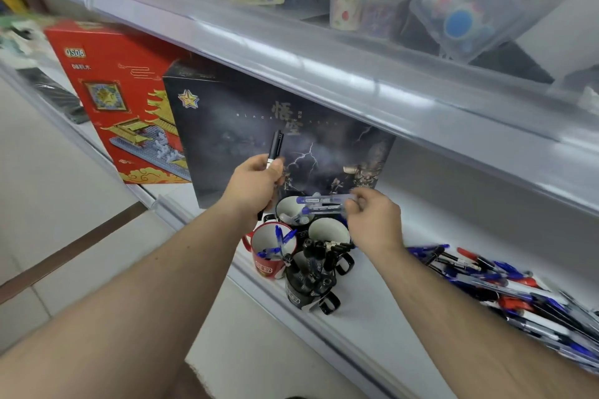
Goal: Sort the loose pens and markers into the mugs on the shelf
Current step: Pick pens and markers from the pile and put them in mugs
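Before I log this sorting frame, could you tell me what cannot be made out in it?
- Head view: the white mug is partly hidden by the right hand, so its contents cannot be told.
- The loose pen pile is cut off by the right edge.
- The lower end of the black marker is hidden in the left hand.

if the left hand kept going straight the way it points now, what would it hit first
Most likely the dark box standing at the back of the shelf: the left hand, gripping a black marker, points up and away towards it. Depth is unclear from this single view.

"QS08" on the red box [107,97]; "悟空" on the black box [246,126]
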Demonstrator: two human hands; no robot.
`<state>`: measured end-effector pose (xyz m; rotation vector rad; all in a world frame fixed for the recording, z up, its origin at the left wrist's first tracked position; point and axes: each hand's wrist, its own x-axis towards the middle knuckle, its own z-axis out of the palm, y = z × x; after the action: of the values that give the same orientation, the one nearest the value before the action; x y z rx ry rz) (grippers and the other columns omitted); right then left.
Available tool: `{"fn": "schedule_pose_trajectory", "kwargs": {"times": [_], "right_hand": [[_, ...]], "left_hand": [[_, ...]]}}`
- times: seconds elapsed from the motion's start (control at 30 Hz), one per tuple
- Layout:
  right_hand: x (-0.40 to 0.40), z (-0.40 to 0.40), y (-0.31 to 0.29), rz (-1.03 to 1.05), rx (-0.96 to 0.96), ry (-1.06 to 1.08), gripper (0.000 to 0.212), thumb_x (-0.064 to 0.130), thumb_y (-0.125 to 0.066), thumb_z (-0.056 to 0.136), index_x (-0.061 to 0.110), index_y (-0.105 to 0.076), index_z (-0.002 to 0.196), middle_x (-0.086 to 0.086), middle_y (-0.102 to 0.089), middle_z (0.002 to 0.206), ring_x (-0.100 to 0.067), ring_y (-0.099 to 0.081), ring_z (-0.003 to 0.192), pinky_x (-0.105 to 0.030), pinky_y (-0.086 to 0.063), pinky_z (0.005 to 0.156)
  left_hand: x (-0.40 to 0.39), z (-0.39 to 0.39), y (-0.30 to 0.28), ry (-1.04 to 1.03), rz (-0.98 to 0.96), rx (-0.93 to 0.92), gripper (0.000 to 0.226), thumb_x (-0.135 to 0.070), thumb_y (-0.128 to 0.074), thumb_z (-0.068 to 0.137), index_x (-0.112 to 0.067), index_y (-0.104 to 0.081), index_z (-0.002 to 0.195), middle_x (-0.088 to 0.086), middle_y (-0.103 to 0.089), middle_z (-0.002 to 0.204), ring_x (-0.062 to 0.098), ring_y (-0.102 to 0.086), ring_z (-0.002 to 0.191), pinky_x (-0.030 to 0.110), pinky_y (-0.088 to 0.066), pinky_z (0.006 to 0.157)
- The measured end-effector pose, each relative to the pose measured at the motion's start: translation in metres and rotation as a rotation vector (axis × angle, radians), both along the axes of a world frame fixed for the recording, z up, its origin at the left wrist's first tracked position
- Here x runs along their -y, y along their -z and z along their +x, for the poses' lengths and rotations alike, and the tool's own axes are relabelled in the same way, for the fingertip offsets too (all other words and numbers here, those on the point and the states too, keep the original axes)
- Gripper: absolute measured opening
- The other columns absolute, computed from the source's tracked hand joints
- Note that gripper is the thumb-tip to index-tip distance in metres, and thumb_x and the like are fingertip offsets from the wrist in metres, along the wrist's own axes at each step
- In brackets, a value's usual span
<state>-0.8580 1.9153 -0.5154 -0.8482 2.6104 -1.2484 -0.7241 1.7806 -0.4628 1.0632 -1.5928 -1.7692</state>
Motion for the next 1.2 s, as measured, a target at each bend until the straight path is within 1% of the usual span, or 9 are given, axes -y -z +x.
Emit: {"fn": "schedule_pose_trajectory", "kwargs": {"times": [0.2, 0.47, 0.6, 0.77, 0.9, 0.97, 1.03, 1.1, 1.2], "right_hand": [[0.059, -0.006, 0.021, 0.250, -0.236, -0.214, 0.016, 0.007, -0.056, 0.091, 0.008, -0.066, 0.104, -0.012, -0.065, 0.102, -0.034, -0.060, 0.095, -0.032, -0.041, 0.069], [0.098, -0.002, 0.053, 0.533, -0.371, -0.346, 0.038, -0.002, -0.052, 0.087, 0.010, -0.055, 0.123, -0.011, -0.062, 0.122, -0.029, -0.058, 0.112, -0.032, -0.046, 0.087], [0.088, 0.002, 0.061, 0.574, -0.328, -0.411, 0.058, -0.007, -0.038, 0.092, 0.010, -0.035, 0.148, -0.007, -0.039, 0.154, -0.024, -0.028, 0.144, -0.030, -0.025, 0.116], [0.084, -0.003, 0.083, 0.703, -0.328, -0.497, 0.053, 0.029, -0.019, 0.107, 0.020, -0.008, 0.158, 0.005, -0.001, 0.166, -0.019, 0.012, 0.152, -0.050, 0.005, 0.122], [0.076, -0.012, 0.066, 0.547, -0.192, -0.464, 0.053, 0.037, -0.018, 0.107, 0.022, -0.014, 0.158, 0.007, -0.005, 0.165, -0.014, 0.001, 0.152, -0.045, 0.001, 0.123], [0.064, -0.015, 0.042, 0.256, 0.050, -0.315, 0.045, 0.035, -0.031, 0.106, 0.017, -0.046, 0.145, -0.001, -0.041, 0.154, -0.022, -0.040, 0.140, -0.039, -0.027, 0.117], [0.046, -0.013, 0.011, -0.079, 0.332, -0.109, 0.035, 0.033, -0.040, 0.104, 0.012, -0.067, 0.108, -0.011, -0.070, 0.115, -0.029, -0.067, 0.093, -0.041, -0.053, 0.090], [0.017, -0.012, -0.017, -0.312, 0.551, 0.056, 0.033, 0.033, -0.040, 0.104, 0.013, -0.066, 0.096, -0.007, -0.073, 0.091, -0.020, -0.060, 0.057, -0.031, -0.052, 0.060], [-0.036, -0.003, -0.049, -0.398, 0.631, 0.158, 0.032, 0.034, -0.040, 0.105, 0.018, -0.065, 0.095, -0.001, -0.063, 0.076, -0.013, -0.049, 0.046, -0.021, -0.038, 0.045]], "left_hand": [[0.012, -0.001, 0.010, -0.019, 0.029, 0.047, 0.013, -0.024, -0.055, 0.100, -0.017, -0.063, 0.092, -0.002, -0.055, 0.068, 0.009, -0.042, 0.050, 0.025, -0.035, 0.051], [0.017, -0.008, 0.013, -0.043, 0.124, 0.042, 0.014, -0.023, -0.049, 0.102, -0.019, -0.063, 0.100, 0.000, -0.056, 0.073, 0.013, -0.041, 0.055, 0.027, -0.033, 0.052], [0.018, -0.012, 0.016, -0.078, 0.205, 0.039, 0.025, -0.011, -0.039, 0.103, -0.018, -0.062, 0.099, 0.003, -0.057, 0.075, 0.015, -0.042, 0.057, 0.027, -0.033, 0.052], [0.014, -0.014, 0.019, -0.046, 0.246, 0.059, 0.032, 0.000, -0.036, 0.099, -0.021, -0.059, 0.091, 0.006, -0.059, 0.081, 0.017, -0.046, 0.063, 0.025, -0.038, 0.055], [0.007, -0.019, 0.017, 0.032, 0.208, 0.073, 0.026, 0.000, -0.043, 0.099, -0.018, -0.062, 0.098, 0.007, -0.059, 0.086, 0.017, -0.049, 0.066, 0.025, -0.042, 0.055], [-0.003, -0.024, 0.016, 0.090, 0.181, 0.081, 0.025, 0.000, -0.045, 0.098, -0.015, -0.064, 0.106, 0.005, -0.060, 0.084, 0.016, -0.049, 0.064, 0.025, -0.042, 0.054], [-0.018, -0.030, 0.016, 0.169, 0.147, 0.094, 0.027, 0.002, -0.050, 0.095, -0.014, -0.068, 0.108, 0.003, -0.059, 0.081, 0.014, -0.048, 0.059, 0.024, -0.043, 0.050], [-0.036, -0.036, 0.018, 0.271, 0.102, 0.117, 0.028, 0.002, -0.057, 0.092, -0.018, -0.071, 0.107, 0.002, -0.060, 0.080, 0.015, -0.052, 0.064, 0.027, -0.050, 0.055], [-0.070, -0.046, 0.020, 0.420, 0.028, 0.162, 0.034, 0.004, -0.066, 0.086, -0.018, -0.067, 0.112, 0.006, -0.064, 0.095, 0.019, -0.060, 0.079, 0.030, -0.053, 0.063]]}}
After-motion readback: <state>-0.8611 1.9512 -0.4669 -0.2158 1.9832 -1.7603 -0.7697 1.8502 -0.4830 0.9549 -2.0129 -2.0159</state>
